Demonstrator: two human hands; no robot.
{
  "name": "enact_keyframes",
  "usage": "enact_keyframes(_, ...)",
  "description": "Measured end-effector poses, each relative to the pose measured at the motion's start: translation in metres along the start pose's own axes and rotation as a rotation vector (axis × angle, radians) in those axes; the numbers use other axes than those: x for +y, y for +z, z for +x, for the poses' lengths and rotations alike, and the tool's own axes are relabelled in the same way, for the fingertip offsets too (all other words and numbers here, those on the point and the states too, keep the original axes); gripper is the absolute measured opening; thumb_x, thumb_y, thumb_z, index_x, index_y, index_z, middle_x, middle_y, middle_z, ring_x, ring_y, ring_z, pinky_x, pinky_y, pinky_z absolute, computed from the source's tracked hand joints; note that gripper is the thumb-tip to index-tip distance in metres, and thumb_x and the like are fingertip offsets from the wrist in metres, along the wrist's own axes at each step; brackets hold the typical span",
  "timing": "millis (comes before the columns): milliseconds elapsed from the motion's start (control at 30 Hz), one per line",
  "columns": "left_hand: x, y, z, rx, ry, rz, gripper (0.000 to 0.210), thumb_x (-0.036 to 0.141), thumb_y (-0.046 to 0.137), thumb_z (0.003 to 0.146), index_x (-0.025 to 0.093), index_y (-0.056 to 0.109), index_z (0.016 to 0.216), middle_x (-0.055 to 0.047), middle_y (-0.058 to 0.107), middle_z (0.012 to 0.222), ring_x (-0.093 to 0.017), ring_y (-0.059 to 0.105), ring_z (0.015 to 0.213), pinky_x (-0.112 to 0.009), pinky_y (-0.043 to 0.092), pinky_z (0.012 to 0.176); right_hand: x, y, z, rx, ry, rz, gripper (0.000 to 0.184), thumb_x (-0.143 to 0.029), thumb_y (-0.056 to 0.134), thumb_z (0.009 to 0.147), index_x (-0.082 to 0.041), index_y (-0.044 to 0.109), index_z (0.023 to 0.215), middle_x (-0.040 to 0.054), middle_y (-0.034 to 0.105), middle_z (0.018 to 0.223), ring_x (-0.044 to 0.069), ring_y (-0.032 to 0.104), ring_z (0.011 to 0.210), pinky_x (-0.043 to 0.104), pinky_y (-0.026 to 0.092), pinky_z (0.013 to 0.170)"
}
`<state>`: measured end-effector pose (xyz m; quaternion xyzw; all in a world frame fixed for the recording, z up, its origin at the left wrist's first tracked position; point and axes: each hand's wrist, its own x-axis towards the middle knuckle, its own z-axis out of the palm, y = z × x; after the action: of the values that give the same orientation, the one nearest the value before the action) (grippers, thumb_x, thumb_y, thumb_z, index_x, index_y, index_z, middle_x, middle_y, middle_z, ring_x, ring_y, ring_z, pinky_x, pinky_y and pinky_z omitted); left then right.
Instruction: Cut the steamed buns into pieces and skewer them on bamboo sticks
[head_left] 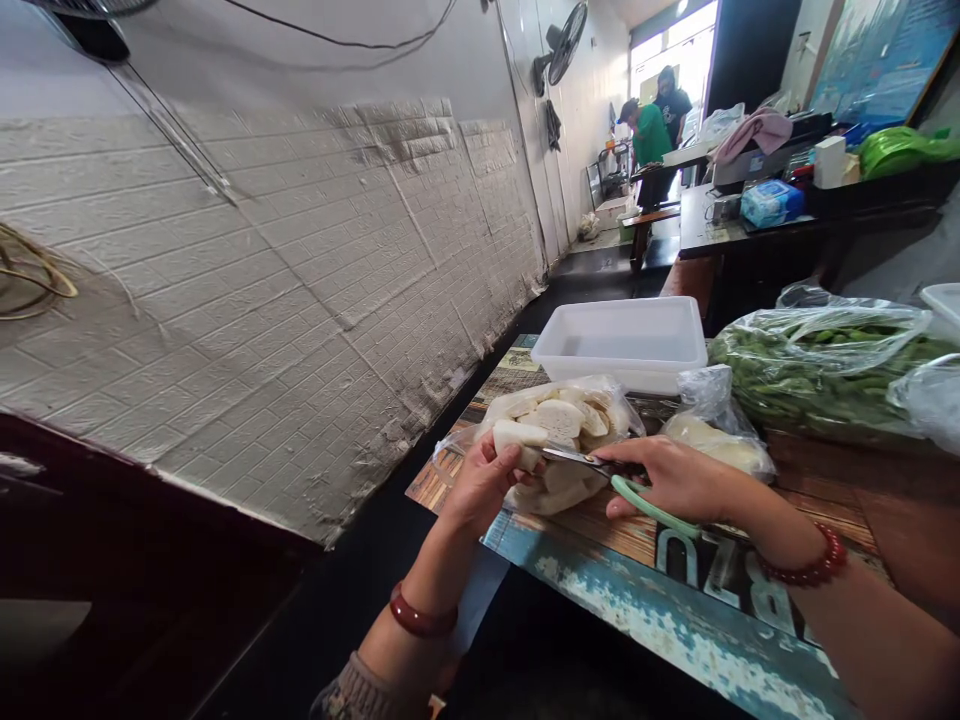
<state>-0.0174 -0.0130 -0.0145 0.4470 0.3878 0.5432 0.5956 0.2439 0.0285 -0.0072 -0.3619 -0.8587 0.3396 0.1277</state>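
Observation:
My left hand (pixel 482 487) pinches a pale, thick white slice (pixel 517 434) whose exact kind I cannot make out. In my right hand (pixel 671 478) is a pair of scissors (pixel 651 508) with light green handles, their blades pointing left and meeting the slice. Just behind and under both hands lies an opened clear plastic bag (pixel 491 410) full of similar off-white, rounded slices (pixel 556 420). The blade tips are partly hidden by the slice and my left fingers.
Behind the bag stands a white plastic tub (pixel 622 372). To its right are a knotted bag of pale food (pixel 716 440) and a large bag of green leafy vegetables (pixel 825 365). A brick-patterned wall (pixel 300 300) runs along the left. Two people (pixel 652 130) stand far back.

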Motion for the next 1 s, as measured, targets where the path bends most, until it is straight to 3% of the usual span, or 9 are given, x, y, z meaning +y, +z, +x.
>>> enact_keyframes(200,-0.0022,-0.0017,-0.0004,-0.005,-0.022,-0.035,0.054,0.049,0.087,0.067,0.013,0.071,0.104,-0.009,0.073,0.089,-0.017,0.069,0.073,-0.022,0.050,0.058,0.0041,-0.0019,0.0017,0.015,0.014,0.099,0.059,-0.054,0.069,0.078,-0.015,0.073,0.122,0.0045,0.077,0.086,0.025,0.067,0.077,0.031,0.048,0.066)
enact_keyframes(333,-0.0034,-0.0002,-0.0004,0.027,-0.028,-0.029,0.047,0.042,0.087,0.070,0.012,0.072,0.102,-0.009,0.073,0.088,-0.016,0.068,0.072,-0.022,0.050,0.060,0.0035,-0.0021,0.0013,0.012,-0.016,0.173,0.055,-0.052,0.069,0.077,-0.017,0.074,0.119,0.0061,0.078,0.102,0.029,0.068,0.092,0.034,0.052,0.079)
enact_keyframes(500,-0.0032,0.0014,0.0003,0.053,-0.026,-0.018,0.040,0.040,0.085,0.073,0.011,0.071,0.097,-0.007,0.071,0.082,-0.016,0.067,0.070,-0.022,0.049,0.058,0.0004,-0.0027,-0.0006,-0.059,-0.021,0.146,0.074,-0.051,0.073,0.073,-0.014,0.063,0.136,0.0107,0.077,0.110,0.031,0.069,0.094,0.037,0.053,0.083)
enact_keyframes(633,-0.0011,0.0038,0.0001,0.038,-0.034,-0.017,0.042,0.039,0.085,0.072,0.010,0.070,0.098,-0.008,0.071,0.083,-0.015,0.065,0.069,-0.021,0.049,0.057,0.0003,-0.0027,-0.0016,-0.080,-0.060,0.128,0.079,-0.052,0.075,0.071,-0.012,0.061,0.138,0.0137,0.073,0.122,0.034,0.067,0.104,0.039,0.052,0.091)
enact_keyframes(867,-0.0002,0.0063,0.0018,0.036,-0.028,0.053,0.040,0.038,0.086,0.070,0.011,0.069,0.093,-0.005,0.069,0.075,-0.011,0.059,0.058,-0.021,0.048,0.056,0.0039,0.0009,0.0000,-0.058,-0.049,0.078,0.081,-0.055,0.077,0.069,-0.015,0.061,0.137,0.0159,0.067,0.133,0.037,0.064,0.117,0.044,0.051,0.099)
enact_keyframes(1000,0.0020,0.0081,0.0020,0.023,-0.016,0.081,0.036,0.037,0.086,0.069,0.011,0.070,0.089,-0.004,0.069,0.071,-0.011,0.057,0.055,-0.022,0.048,0.055,0.0077,0.0028,0.0013,-0.046,-0.029,0.088,0.080,-0.057,0.076,0.069,-0.014,0.063,0.136,0.0159,0.070,0.129,0.038,0.065,0.115,0.045,0.052,0.097)
